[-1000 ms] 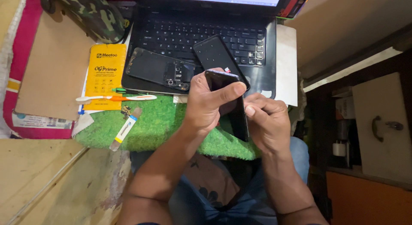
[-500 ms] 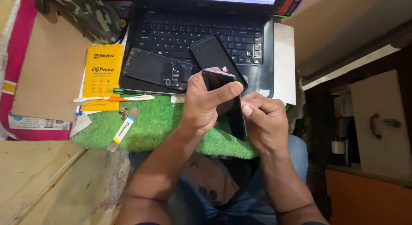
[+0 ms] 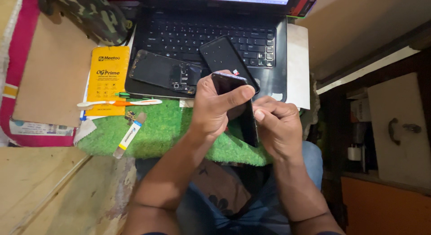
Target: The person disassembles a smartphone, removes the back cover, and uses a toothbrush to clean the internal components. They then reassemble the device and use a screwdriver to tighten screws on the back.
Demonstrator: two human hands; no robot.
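My left hand (image 3: 214, 110) grips a black phone (image 3: 246, 123) around its upper part, thumb laid across the dark face. My right hand (image 3: 276, 123) pinches the phone's right edge with thumb and fingers curled. The phone hangs tilted over a green fuzzy mat (image 3: 164, 129). Just beyond my hands, a dark phone panel (image 3: 223, 57) and an opened phone body with exposed parts (image 3: 164, 71) lie on the laptop (image 3: 204, 35).
A yellow flat packet (image 3: 107, 78), a toothbrush (image 3: 114, 103), and a thin pry strip (image 3: 129, 135) lie left of the mat. Camouflage cloth (image 3: 85, 13) sits far left on brown cardboard (image 3: 49, 73). A wooden board (image 3: 40, 185) is lower left, cabinet (image 3: 397, 127) at right.
Both hands and the phone stay in nearly the same grip; my right fingers have shifted slightly along the phone's edge.
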